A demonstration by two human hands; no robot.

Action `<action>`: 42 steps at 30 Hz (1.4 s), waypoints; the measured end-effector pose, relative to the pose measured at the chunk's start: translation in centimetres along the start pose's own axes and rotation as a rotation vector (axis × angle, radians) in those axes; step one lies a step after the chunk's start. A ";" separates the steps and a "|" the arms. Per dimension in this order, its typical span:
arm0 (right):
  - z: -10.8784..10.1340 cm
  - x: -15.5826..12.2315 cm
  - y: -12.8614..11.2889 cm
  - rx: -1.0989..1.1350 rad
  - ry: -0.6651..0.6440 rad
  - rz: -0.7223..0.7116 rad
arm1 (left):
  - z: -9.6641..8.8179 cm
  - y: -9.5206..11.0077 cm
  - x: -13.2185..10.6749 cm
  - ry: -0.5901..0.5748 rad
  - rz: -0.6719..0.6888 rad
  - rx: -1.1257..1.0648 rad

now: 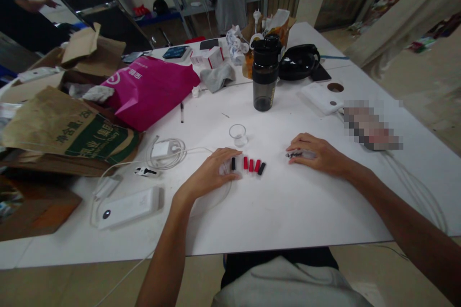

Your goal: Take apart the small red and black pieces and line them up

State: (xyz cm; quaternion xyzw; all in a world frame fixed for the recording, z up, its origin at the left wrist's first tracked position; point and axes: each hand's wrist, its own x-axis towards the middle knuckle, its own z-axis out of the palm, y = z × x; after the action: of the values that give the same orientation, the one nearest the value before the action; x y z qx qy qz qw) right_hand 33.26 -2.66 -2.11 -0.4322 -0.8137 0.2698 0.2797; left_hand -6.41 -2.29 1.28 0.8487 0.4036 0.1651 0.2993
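My left hand (214, 171) rests on the table with thumb and fingers apart, curved around the left side of a small black cylinder (233, 163). I cannot tell whether the fingers touch it. Just right of it is a row of small red cylinders (251, 165), then another black cylinder (261, 169) lying tilted. My right hand (317, 153) is closed around a small clear object with dark marks (296, 154), partly hidden by the fingers. A clear round cup (238, 135) stands beyond the row.
A dark bottle (265, 76) stands farther back. At left are a coiled white cable with charger (163, 150), a white power bank (129, 207), a pink bag (151, 88) and cardboard boxes (54, 211). A white box (317, 96) lies at right. People are in the background.
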 end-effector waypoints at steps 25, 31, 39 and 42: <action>0.8 0.3 0.0 0.002 -0.007 -0.092 | 2.3 1.3 1.4 0.005 0.062 -0.126; -0.4 -0.2 0.0 0.001 -0.020 -0.045 | 2.4 1.2 1.3 0.016 0.055 -0.108; -0.3 -0.2 0.0 -0.005 0.009 -0.035 | 2.9 0.9 1.4 0.015 0.069 -0.087; 0.0 0.0 -0.2 -0.016 0.007 -0.051 | 2.9 0.8 1.4 0.016 0.080 -0.086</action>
State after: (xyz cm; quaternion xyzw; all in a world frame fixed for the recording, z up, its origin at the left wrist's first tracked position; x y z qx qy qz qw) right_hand 33.14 -2.76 -1.97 -0.4145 -0.8257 0.2543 0.2858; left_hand -3.53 -2.73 -0.38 0.8492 0.3641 0.2010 0.3254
